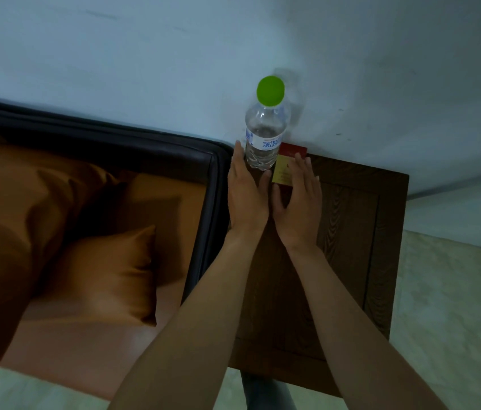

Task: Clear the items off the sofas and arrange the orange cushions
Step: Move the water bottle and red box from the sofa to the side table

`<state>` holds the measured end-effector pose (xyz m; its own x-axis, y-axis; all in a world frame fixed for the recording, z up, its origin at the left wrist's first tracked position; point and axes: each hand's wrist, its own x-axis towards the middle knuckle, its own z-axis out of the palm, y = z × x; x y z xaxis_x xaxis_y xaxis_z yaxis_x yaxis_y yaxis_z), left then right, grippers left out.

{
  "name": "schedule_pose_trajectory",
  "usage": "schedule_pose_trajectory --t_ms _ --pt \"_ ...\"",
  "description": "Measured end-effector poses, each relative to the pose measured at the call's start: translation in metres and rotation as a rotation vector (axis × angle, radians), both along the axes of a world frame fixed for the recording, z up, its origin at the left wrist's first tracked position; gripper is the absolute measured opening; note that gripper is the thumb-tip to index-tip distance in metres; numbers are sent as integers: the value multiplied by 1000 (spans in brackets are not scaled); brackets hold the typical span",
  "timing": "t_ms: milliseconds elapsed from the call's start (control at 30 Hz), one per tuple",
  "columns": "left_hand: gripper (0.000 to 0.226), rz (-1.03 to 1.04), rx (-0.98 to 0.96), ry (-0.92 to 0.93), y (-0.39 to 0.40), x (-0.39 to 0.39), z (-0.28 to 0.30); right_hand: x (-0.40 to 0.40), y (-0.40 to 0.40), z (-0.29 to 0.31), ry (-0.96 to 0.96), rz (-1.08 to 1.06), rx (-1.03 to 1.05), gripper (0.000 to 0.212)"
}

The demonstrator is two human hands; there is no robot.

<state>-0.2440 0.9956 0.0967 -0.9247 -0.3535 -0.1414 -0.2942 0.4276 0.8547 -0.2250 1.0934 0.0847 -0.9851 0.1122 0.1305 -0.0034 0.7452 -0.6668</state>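
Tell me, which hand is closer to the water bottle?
Left. The left hand touches the water bottle at its base on the wooden table. The right hand lies beside it on the red and yellow box.

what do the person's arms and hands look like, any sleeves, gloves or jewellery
Both forearms are bare as far as the frame shows, with no sleeve in view. The left hand and the right hand wear no gloves, and no ring, watch or bracelet is visible on the fingers or wrists. The picture is dim, so fine marks cannot be told.
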Motion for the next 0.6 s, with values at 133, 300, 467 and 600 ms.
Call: schedule_pose_trajectory --t_ms 133,300,467,600 --pt "69 6 -23 2 0 25 23 14 -6 23 55 -21 -4 44" --pt "50 39 -105 17 -12 63 71 44 -20 69 133 -24 -78 33" --pt "40 42 -205 62 -52 121 125 95 -54 133 232 -20 -165 32" --pt "37 119 -226 145 -101 190 188 157 -97 198 210 21 -210 30"
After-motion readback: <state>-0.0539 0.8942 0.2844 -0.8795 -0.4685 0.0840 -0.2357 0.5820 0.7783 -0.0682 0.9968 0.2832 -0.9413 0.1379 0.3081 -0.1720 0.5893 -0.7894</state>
